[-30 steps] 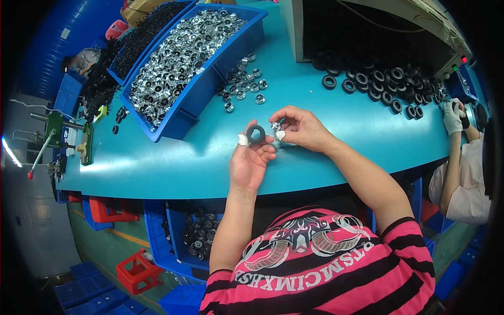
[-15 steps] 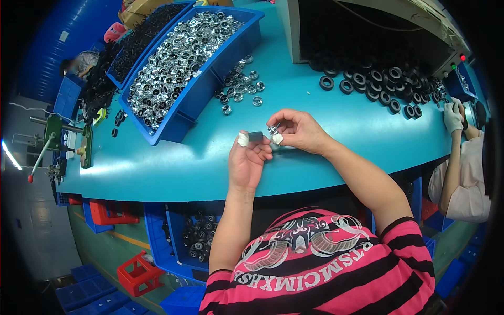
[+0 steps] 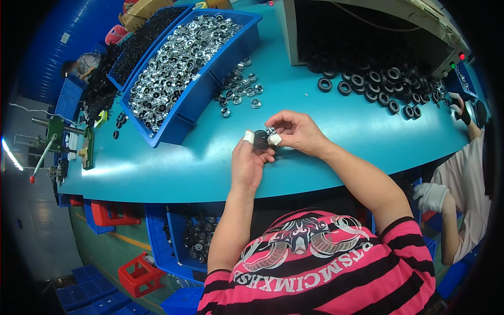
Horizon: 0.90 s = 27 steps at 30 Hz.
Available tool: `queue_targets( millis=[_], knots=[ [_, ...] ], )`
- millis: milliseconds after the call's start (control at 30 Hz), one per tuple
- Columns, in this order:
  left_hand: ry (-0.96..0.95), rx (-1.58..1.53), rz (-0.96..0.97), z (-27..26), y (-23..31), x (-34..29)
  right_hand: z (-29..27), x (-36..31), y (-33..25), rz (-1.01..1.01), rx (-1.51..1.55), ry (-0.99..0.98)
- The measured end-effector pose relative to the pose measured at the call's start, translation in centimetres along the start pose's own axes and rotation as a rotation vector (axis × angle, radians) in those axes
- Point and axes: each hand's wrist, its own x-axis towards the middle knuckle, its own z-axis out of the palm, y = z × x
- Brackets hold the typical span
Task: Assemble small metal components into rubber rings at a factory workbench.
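Black ring (image 3: 260, 139): held in the left grip (image 3: 246, 166), nearly closed about its rim, above the palm. Just beside it, a shiny, silvery hub (image 3: 270, 130), pinched in the right grip (image 3: 303, 136) between thumb and fingers; perhaps touching the ring, though too small and overlapped to be sure. White wrapping (image 3: 249, 137) on a digit of each hand. Farther out, smooth, glossy turquoise desk (image 3: 157, 176), bearing loose chrome-bright hubs (image 3: 255, 103), blue bin (image 3: 184, 114) heaped with more, and round, matte black tyres (image 3: 371, 88).
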Motion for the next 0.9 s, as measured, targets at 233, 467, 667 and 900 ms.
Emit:
queue_targets(
  millis=[233,467,667,900],
  knots=[
    [-0.008,-0.079,-0.004,0.3,-0.5,0.1,0.1,-0.3,-1.0,-0.059,-0.066,0.048],
    [0.069,0.054,0.074,1.5,-0.7,0.0,1.1,-0.9,-1.3,-0.380,-0.427,0.123],
    [0.049,0.082,0.071,1.8,-1.0,-0.1,1.2,-1.0,-1.1,-0.418,-0.500,0.139],
    [0.033,0.056,0.102,1.8,-1.4,-0.3,1.2,-1.0,-0.7,-0.522,-0.647,0.155]
  ],
)
